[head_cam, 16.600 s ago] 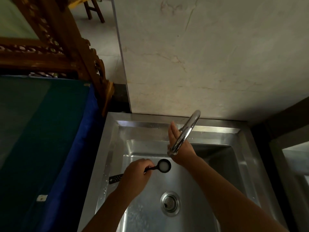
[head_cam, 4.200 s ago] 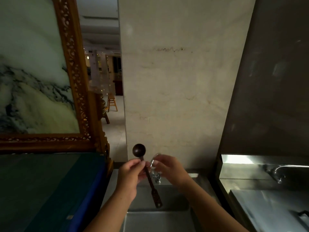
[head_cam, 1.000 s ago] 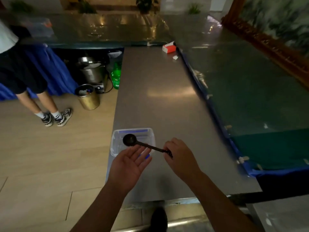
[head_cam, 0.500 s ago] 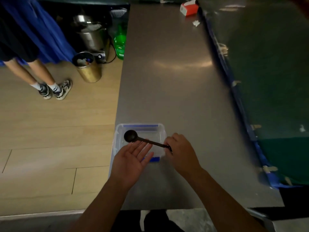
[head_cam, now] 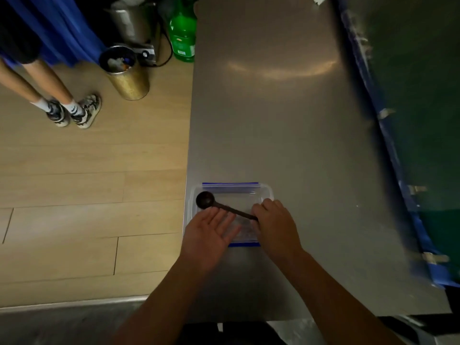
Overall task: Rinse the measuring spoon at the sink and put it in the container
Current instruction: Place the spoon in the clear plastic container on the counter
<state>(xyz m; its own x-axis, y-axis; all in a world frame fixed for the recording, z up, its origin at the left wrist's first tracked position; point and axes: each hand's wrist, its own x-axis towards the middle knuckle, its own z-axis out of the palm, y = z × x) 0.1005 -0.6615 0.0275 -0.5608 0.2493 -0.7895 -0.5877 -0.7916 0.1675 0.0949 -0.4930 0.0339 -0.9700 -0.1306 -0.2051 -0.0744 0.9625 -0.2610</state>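
Note:
A dark measuring spoon [head_cam: 216,204] lies across the opening of a clear plastic container [head_cam: 265,194] with blue clips, near the left edge of the steel counter [head_cam: 268,108]. My right hand [head_cam: 275,226] pinches the end of the spoon's handle at the container's right side. The round bowl of the spoon sits over the container's far left corner. My left hand [head_cam: 207,232] is flat, palm up and fingers apart, over the container's near left part and just below the spoon's handle, holding nothing.
A person's legs and sneakers [head_cam: 72,112] stand on the wooden floor at the left. A gold bin [head_cam: 125,70], a steel pot [head_cam: 133,23] and a green bottle [head_cam: 183,33] stand by the counter's far end. A blue-edged green table [head_cam: 423,95] borders the counter on the right.
The spoon, held by my right hand, has come down lower over the container. The view has tilted further down and both hands sit closer above the container.

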